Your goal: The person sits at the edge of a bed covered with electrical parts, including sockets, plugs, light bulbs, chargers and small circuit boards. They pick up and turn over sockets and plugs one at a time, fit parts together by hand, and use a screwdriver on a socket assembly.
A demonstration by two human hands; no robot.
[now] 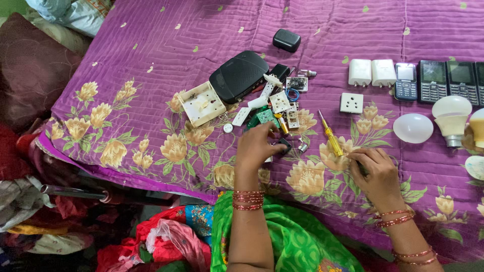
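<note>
Left hand pinches a small dark part beside the yellow screwdriver — right hand, curled shut, rests just past it.

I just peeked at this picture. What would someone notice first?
Probably the purple flowered bedspread, then the heap of small electrical parts at its middle, where the left hand picks at them. The right hand rests beside a yellow screwdriver, and phones and bulbs line the right side.
</note>
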